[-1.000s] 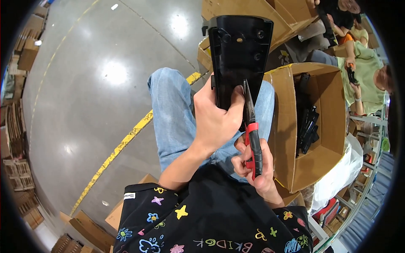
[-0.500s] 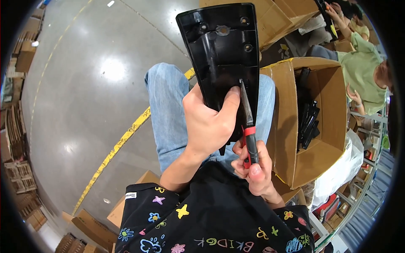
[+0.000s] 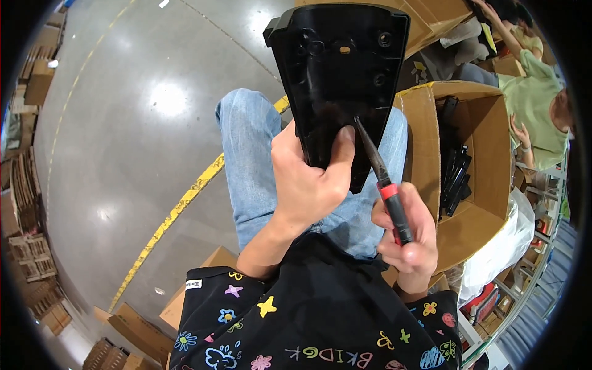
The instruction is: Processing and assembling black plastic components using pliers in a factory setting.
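Head view: black casing (image 3: 339, 77) at one o'clock is clasped by the left hand (image 3: 311, 185), pliers (image 3: 387, 188) by the right hand (image 3: 414, 237), work seemingly unfinished.

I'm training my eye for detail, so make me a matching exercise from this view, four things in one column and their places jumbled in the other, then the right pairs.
Column one
1. Black plastic part
2. Red-and-black pliers
3. Open cardboard box
4. Yellow stripe

Column two
A. On the grey floor
B. In the right hand
C. Beside the right leg, with black pieces inside
D. In the left hand

Right pairs: 1-D, 2-B, 3-C, 4-A
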`<state>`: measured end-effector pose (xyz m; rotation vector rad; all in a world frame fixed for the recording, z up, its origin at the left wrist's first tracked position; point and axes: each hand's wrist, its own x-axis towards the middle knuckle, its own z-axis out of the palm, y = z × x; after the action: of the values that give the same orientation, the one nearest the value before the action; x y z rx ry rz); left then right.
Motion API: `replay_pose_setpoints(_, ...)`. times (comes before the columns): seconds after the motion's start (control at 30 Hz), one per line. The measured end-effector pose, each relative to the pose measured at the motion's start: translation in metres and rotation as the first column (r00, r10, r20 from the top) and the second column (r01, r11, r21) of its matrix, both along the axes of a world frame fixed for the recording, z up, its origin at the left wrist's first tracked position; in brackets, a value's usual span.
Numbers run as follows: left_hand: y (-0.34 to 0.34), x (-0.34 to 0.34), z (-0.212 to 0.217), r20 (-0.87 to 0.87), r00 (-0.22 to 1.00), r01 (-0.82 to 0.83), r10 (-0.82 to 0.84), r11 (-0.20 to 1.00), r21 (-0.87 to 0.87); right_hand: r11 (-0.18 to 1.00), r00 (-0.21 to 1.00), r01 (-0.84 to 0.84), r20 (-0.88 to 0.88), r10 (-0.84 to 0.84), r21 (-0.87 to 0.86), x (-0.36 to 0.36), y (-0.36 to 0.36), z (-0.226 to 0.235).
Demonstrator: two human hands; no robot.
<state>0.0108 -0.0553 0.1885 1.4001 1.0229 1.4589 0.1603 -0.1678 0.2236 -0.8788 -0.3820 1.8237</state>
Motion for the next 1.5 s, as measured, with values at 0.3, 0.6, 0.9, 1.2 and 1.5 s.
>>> replay_pose_setpoints(0.3, -0.004, -0.001, 0.006, -0.004, 1.000, 0.005, -0.005, 0.996, 0.091, 0.997, 0.756, -0.067, -0.654, 0.030, -0.031, -0.014, 0.004, -0.021)
replay_pose_setpoints(0.6, -0.010, -0.004, -0.009, -0.016, 1.000, -0.013, 0.016, 0.984, 0.176, 0.986, 0.595, -0.149, -0.803, 0.032, -0.072, -0.001, 0.003, -0.014)
replay_pose_setpoints(0.9, -0.010, 0.013, -0.009, -0.042, 0.980, -0.176, 0.195, 0.946, 0.272, 0.970, 0.647, -0.061, -0.749, -0.142, -0.237, -0.021, -0.004, 0.002)
replay_pose_setpoints(1.2, -0.006, 0.016, -0.015, -0.035, 0.977, -0.194, 0.211, 0.944, 0.266, 0.999, 0.783, 0.044, 0.619, -0.051, 0.027, -0.022, 0.011, 0.014)
replay_pose_setpoints(1.5, -0.001, 0.002, -0.009, -0.115, 0.978, -0.161, 0.176, 0.979, 0.128, 0.586, -0.197, -0.762, 0.762, -0.616, 0.277, 0.031, 0.063, 0.019)
